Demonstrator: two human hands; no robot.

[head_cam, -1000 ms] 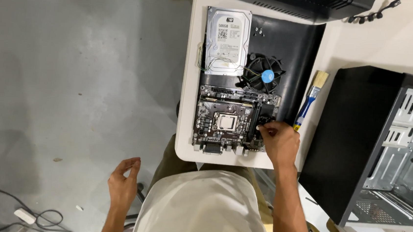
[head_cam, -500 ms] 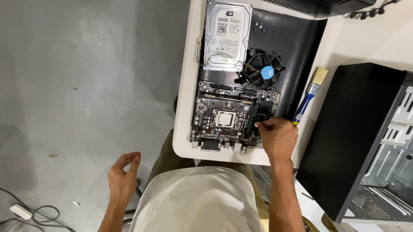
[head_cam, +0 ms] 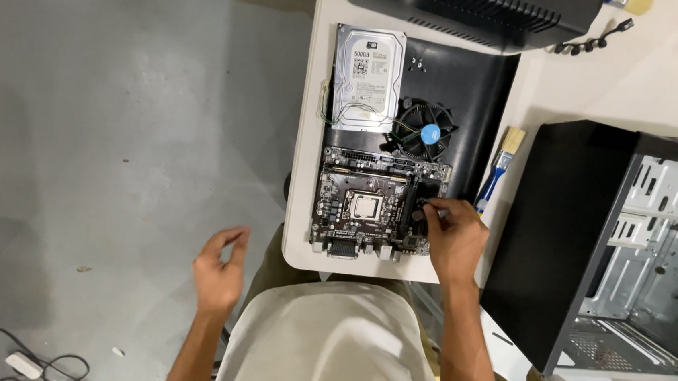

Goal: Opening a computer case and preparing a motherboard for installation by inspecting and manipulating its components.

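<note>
A motherboard (head_cam: 378, 210) is laid flat near the front edge of a white surface (head_cam: 308, 132), its lower part resting on a black mat (head_cam: 476, 88) that covers the middle of the surface. The right hand (head_cam: 452, 238) is placed over the board's right edge, with the fingertips (head_cam: 432, 211) pinched together on a small dark part there; the grip is closed, but what exactly is pinched cannot be made out because it is too small and partly covered by the fingers. The left hand (head_cam: 220, 270) is held in the air off the surface, over the grey floor (head_cam: 119, 117), with the fingers loosely curled and nothing held in them. A silver hard drive (head_cam: 368, 76) is set just behind the board, and a round black cooler fan (head_cam: 424, 131) with a blue centre is seen beside it, touching the board's rear edge. A paintbrush (head_cam: 498, 167) with a blue handle lies just right of the mat, close to the right hand. An open black computer case (head_cam: 617, 245) stands further right, its bare metal interior exposed. Another black unit (head_cam: 483, 4) sits at the far edge. A white cable (head_cam: 43, 365) trails on the floor at lower left.
</note>
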